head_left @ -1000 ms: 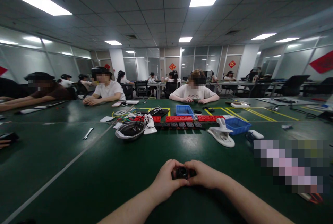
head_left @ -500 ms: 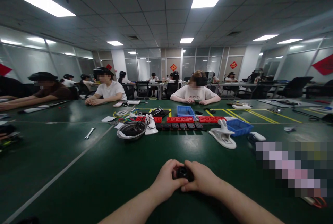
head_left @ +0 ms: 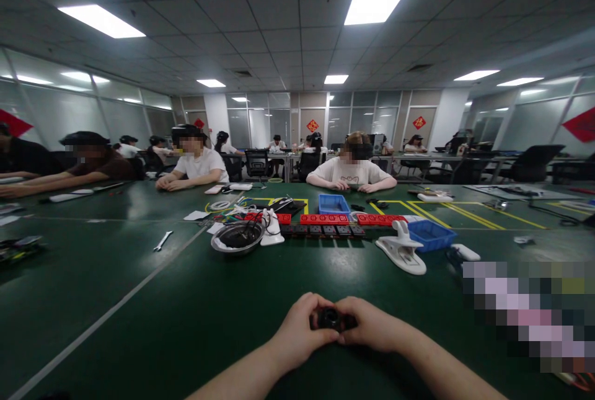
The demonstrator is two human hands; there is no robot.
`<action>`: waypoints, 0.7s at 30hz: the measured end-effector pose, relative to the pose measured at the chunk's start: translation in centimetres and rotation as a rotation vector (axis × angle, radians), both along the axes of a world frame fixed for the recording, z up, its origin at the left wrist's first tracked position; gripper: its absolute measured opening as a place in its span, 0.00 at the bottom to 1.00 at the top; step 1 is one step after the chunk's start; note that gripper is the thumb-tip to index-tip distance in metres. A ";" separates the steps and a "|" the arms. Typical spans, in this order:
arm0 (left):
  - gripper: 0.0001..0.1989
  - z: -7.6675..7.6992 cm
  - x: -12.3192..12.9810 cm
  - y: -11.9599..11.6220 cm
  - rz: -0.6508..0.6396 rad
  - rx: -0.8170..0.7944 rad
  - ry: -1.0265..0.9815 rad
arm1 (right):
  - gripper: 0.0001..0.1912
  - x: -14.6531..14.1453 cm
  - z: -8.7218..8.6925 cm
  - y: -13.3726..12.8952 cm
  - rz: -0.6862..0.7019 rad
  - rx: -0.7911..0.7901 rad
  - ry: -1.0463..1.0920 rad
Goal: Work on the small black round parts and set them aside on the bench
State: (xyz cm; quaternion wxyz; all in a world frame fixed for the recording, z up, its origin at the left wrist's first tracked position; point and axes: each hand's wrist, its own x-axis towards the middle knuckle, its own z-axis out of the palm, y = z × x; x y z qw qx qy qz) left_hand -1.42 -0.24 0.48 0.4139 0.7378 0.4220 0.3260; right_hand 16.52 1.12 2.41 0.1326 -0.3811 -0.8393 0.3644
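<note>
Between my two hands, low in the middle of the head view, is a small black object with a round, lens-like face (head_left: pixel 330 318). Its exact kind does not show, since fingers cover its sides. My left hand (head_left: pixel 302 324) is closed on its left side, the thumb across the lower front. From the right, my right hand (head_left: pixel 369 324) grips it with bent fingers, its thumb close to the left thumb. Both hands are just above the green table (head_left: pixel 195 319).
Beyond my hands lie a metal bowl (head_left: pixel 237 240), a white stand (head_left: pixel 271 229), red power strips (head_left: pixel 324 219), a white clip base (head_left: pixel 402 251) and blue trays (head_left: pixel 430 237). A wrench (head_left: pixel 163 241) lies to the left. A person (head_left: pixel 353 167) sits opposite; others sit further left.
The whole view has shifted slightly, so the scene sits lower. My right hand's fingers have moved a little around the black object, showing more of its round face. Both hands still hold it.
</note>
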 end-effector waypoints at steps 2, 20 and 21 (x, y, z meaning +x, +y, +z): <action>0.17 0.0 0.0 0.0 0.003 -0.003 0.003 | 0.10 0.0 0.0 0.0 0.003 -0.003 0.003; 0.14 -0.6 0.8 0.2 0.203 0.025 0.000 | 0.13 -2.7 -1.3 -1.1 -0.430 0.337 -0.323; 0.14 -0.6 0.9 0.2 0.225 0.032 0.008 | 0.11 -3.0 -1.2 -1.3 -0.461 0.372 -0.355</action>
